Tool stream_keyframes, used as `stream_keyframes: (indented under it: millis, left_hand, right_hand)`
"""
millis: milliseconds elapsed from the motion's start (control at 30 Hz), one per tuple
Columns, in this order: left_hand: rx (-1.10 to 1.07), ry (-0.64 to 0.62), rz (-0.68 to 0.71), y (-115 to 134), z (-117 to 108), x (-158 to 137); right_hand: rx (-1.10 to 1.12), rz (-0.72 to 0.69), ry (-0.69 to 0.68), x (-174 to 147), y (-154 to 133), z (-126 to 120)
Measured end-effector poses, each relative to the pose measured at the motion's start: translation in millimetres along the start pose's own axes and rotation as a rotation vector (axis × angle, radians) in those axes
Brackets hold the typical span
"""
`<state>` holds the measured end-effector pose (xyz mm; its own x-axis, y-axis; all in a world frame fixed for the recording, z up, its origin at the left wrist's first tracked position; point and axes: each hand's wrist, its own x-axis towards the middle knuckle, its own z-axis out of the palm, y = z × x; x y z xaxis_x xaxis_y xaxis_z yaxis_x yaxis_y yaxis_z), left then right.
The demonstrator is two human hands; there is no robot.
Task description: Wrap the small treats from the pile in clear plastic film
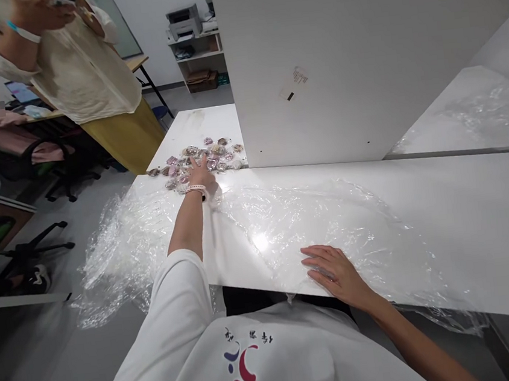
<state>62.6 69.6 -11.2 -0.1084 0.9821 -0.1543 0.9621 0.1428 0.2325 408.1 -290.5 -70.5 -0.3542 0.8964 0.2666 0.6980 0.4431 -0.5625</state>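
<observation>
In the head view, the left hand [201,177] reaches to the far left part of the counter [466,210], its fingers spread over a loose cluster of small wrapped packets [216,150]. That grip is open; whether a fingertip presses on a packet is hidden. The packets lie close together beside the foot of an upright white panel [335,54]. The right hand [338,274] is palm down near the front edge, its grip open and holding nothing, over a crinkled clear plastic sheet [320,208]. Plastic also hangs off the counter's left side.

Good handling here probably means keeping the left fingers low and spread, so packets are guided together rather than scattered or pushed off the nearby edge. A light, flat right hand should suit the thin plastic, which could slide or snag under the left forearm.
</observation>
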Motion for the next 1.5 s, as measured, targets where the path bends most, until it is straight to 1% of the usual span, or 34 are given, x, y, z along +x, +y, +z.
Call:
stream_keyframes:
  millis: [100, 167, 233, 300, 367, 467, 567, 667, 700, 767, 800, 833, 867, 900, 933, 967, 1033, 1067, 1100, 1133, 1167, 1200, 1233, 1300, 1400, 1467, 1500]
  left_hand:
    - [0.114, -0.077, 0.050, -2.2, -8.0, 15.4]
    - [0.166, -0.082, 0.081, -2.0, -10.7, 19.9]
    - [0.183, -0.056, 0.099, -1.9, -9.2, 18.5]
    - [0.178, -0.034, 0.106, -3.7, -3.9, 10.3]
    - [0.154, -0.008, 0.102, -8.5, 3.5, -4.3]
    - [0.059, 0.024, 0.076, -19.6, 14.5, -33.0]
    - [-0.030, 0.011, 0.046, -29.9, 20.3, -55.8]
    - [-0.089, 0.026, -0.016, -33.8, 14.4, -64.1]
    - [-0.121, 0.054, -0.052, -32.4, 8.9, -65.6]
    - [-0.215, 0.163, -0.082, -22.9, -5.9, -73.1]
    - [-0.278, 0.238, -0.052, -14.0, -13.6, -81.4]
    - [-0.348, 0.314, 0.017, -2.3, -20.1, -94.1]
    - [-0.423, 0.375, 0.124, 11.9, -23.8, -111.2]
    - [-0.499, 0.403, 0.256, 28.1, -23.6, -132.4]
    - [-0.573, 0.378, 0.392, 45.2, -18.6, -156.9]
    - [-0.636, 0.316, 0.535, 62.1, -8.5, -183.1]
    - [-0.681, 0.105, 0.784, 90.8, 24.7, -234.1]
    - [-0.671, 0.011, 0.853, 101.1, 45.0, -255.8]
    - [-0.632, -0.059, 0.880, 108.0, 65.2, -273.8]
    - [-0.545, -0.099, 0.902, 111.5, 83.1, -287.5]
    - [-0.452, -0.111, 0.913, 112.0, 97.1, -297.5]
    - [-0.370, -0.107, 0.912, 109.6, 106.1, -304.2]
    - [-0.306, -0.093, 0.910, 104.8, 110.0, -308.7]
    - [-0.250, -0.087, 0.929, 89.1, 105.2, -314.3]
    - [-0.203, -0.187, 1.063, 56.4, 91.2, -323.5]
    - [-0.155, -0.226, 1.132, 34.9, 92.3, -331.4]
    - [-0.148, -0.214, 1.135, 26.2, 96.4, -335.2]
  right_hand:
    - [0.000, 0.007, -0.018, -0.2, 0.4, -0.3]
    - [-0.001, 0.015, -0.023, 0.4, -0.3, -1.1]
    - [-0.004, 0.017, -0.018, 1.2, -1.3, -1.8]
    - [-0.003, 0.013, -0.012, 1.7, -1.9, -2.1]
    - [0.000, 0.011, -0.010, 2.0, -2.1, -2.2]
    - [-0.001, 0.013, -0.010, 1.9, -1.5, -1.8]
    - [-0.012, 0.009, -0.009, 1.7, -0.8, -0.6]
    - [-0.051, -0.016, -0.017, 1.5, -1.3, 0.5]
    - [-0.067, -0.038, -0.030, 1.5, -1.6, 0.6]
    - [-0.093, -0.089, -0.072, 1.7, -2.0, 0.5]
    - [-0.099, -0.111, -0.089, 1.9, -2.0, 0.3]
    - [-0.102, -0.128, -0.098, 2.2, -1.8, 0.3]
    - [-0.103, -0.139, -0.103, 2.5, -1.5, 0.3]
    - [-0.104, -0.148, -0.105, 2.5, -1.1, 0.7]
    - [-0.104, -0.158, -0.100, 2.1, -0.9, 1.3]
    - [-0.105, -0.170, -0.091, 1.1, -1.0, 2.3]
    - [-0.109, -0.187, -0.059, -4.1, -2.7, 5.0]
    - [-0.111, -0.189, -0.038, -8.4, -4.4, 6.6]
    - [-0.116, -0.183, -0.014, -14.0, -6.5, 8.2]
    - [-0.122, -0.174, 0.008, -20.7, -8.8, 9.7]
    - [-0.127, -0.163, 0.027, -28.2, -11.3, 11.0]
    - [-0.130, -0.152, 0.048, -36.2, -13.5, 12.1]
    - [-0.132, -0.140, 0.070, -44.2, -15.2, 13.0]
    - [-0.131, -0.101, 0.126, -58.8, -17.1, 14.3]
    - [-0.144, -0.019, 0.202, -72.7, -16.7, 16.0]
    - [-0.150, 0.010, 0.229, -75.1, -17.4, 16.4]
    - [-0.147, 0.012, 0.235, -74.3, -18.8, 15.6]
